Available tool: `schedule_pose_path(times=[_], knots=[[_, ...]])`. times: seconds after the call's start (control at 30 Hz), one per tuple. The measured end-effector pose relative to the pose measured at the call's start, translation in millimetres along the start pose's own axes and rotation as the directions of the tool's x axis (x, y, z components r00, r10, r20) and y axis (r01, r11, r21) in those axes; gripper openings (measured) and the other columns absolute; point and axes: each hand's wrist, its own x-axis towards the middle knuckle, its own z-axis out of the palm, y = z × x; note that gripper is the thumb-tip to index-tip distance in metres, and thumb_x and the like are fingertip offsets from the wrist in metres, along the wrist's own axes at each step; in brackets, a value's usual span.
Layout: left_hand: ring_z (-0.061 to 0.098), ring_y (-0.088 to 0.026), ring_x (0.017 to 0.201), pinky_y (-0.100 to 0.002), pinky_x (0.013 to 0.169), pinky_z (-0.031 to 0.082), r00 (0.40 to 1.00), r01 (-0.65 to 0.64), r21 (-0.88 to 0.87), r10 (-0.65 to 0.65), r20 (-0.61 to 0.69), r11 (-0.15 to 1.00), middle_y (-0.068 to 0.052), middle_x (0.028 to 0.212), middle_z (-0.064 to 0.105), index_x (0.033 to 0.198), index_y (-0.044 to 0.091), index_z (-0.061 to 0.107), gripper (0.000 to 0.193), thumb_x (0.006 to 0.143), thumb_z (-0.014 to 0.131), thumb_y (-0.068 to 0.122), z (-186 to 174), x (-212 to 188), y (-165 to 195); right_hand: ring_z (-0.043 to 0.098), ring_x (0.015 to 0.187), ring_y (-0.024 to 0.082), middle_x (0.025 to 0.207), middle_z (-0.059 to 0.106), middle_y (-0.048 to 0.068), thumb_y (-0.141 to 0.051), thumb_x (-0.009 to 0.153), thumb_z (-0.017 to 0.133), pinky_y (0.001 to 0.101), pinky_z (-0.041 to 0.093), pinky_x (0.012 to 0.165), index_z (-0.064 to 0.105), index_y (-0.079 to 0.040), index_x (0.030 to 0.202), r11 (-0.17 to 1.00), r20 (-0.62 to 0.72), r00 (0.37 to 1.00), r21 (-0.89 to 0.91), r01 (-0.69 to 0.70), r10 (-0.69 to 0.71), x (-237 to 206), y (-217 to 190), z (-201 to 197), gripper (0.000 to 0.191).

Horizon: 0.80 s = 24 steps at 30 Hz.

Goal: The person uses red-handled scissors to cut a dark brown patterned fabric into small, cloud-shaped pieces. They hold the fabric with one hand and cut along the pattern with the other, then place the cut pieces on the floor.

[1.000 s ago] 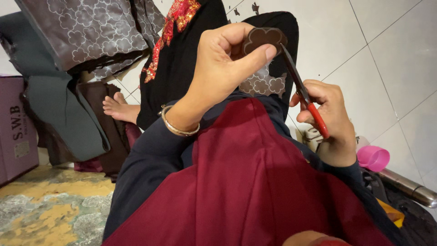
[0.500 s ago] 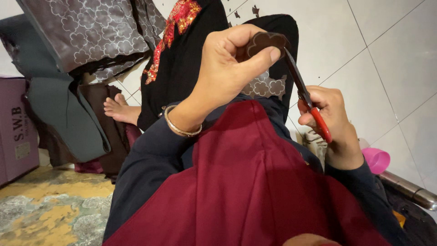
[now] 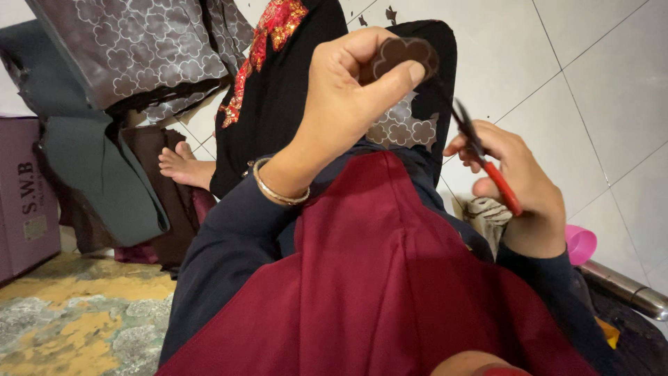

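Note:
My left hand is raised in front of me and pinches a small dark brown scalloped fabric cutout between thumb and fingers. A thin bangle sits on that wrist. My right hand grips red-handled scissors, whose dark blades point up toward the cutout's lower right edge. Whether the blades touch the cutout is unclear. A maroon cloth lies over my lap.
Black fabric with red embroidery and grey patterned cloth hang ahead. A bare foot rests on the tiled floor. A purple box stands at left, a pink object and a metal pipe at right.
My right hand with the scissors has dropped slightly and drawn back from the cutout. My left hand has kept its hold and shifted the cutout a little.

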Motion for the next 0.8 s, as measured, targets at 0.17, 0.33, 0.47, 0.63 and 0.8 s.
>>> schedule_pose_path(times=[0.17, 0.33, 0.47, 0.63, 0.8], knots=[[0.053, 0.001, 0.071, -0.02, 0.067, 0.043, 0.994, 0.043, -0.009, -0.042, 0.098, 0.999, 0.007, 0.085, 0.063, 0.102, 0.0, 0.071, 0.007, 0.1, 0.076, 0.006, -6, 4, 9, 0.061, 0.09, 0.012, 0.1, 0.066, 0.005, -0.069, 0.085, 0.078, 0.0244, 0.049, 0.083, 0.063, 0.002, 0.118, 0.97, -0.216, 0.976, 0.227, 0.089, -0.039, -3, -15, 4, 0.08], [0.053, -0.005, 0.064, -0.026, 0.059, 0.042, 0.96, -0.059, 0.417, -0.063, 0.273, 0.907, 0.0, 0.071, 0.058, 0.089, 0.002, 0.069, 0.015, 0.092, 0.076, 0.015, -5, 13, 23, 0.068, 0.09, 0.014, 0.091, 0.066, 0.006, -0.037, 0.098, 0.078, 0.0263, 0.056, 0.086, 0.066, 0.002, 0.114, 0.949, -0.309, 0.949, 0.273, 0.157, -0.068, 25, -38, 2, 0.044], [0.058, -0.016, 0.058, -0.031, 0.058, 0.046, 0.908, -0.244, 0.561, -0.017, 0.419, 0.791, -0.008, 0.067, 0.059, 0.084, 0.002, 0.068, 0.019, 0.081, 0.075, 0.02, -1, 24, 33, 0.062, 0.078, 0.013, 0.091, 0.065, 0.008, -0.011, 0.093, 0.066, 0.0255, 0.051, 0.074, 0.066, 0.004, 0.108, 0.949, -0.217, 0.976, 0.299, 0.098, -0.032, 56, -62, -1, 0.022], [0.064, -0.012, 0.063, -0.028, 0.059, 0.048, 0.939, -0.232, 0.595, 0.018, 0.342, 0.77, -0.005, 0.069, 0.063, 0.084, 0.002, 0.066, 0.02, 0.087, 0.079, 0.016, -3, 32, 38, 0.064, 0.069, 0.018, 0.087, 0.064, 0.013, -0.006, 0.095, 0.069, 0.0253, 0.048, 0.06, 0.063, 0.01, 0.104, 0.984, -0.215, 0.972, 0.127, 0.125, -0.096, 81, -69, 7, 0.019], [0.072, -0.009, 0.087, -0.023, 0.075, 0.059, 0.994, -0.076, -0.114, 0.084, 0.067, 0.991, -0.005, 0.103, 0.069, 0.112, 0.0, 0.059, 0.016, 0.103, 0.071, -0.005, 12, 21, 20, 0.068, 0.073, 0.016, 0.089, 0.07, 0.011, -0.008, 0.102, 0.063, 0.0265, 0.058, 0.071, 0.063, 0.004, 0.109, 0.84, -0.426, 0.904, 0.481, 0.253, -0.028, 81, -59, 20, 0.014]])
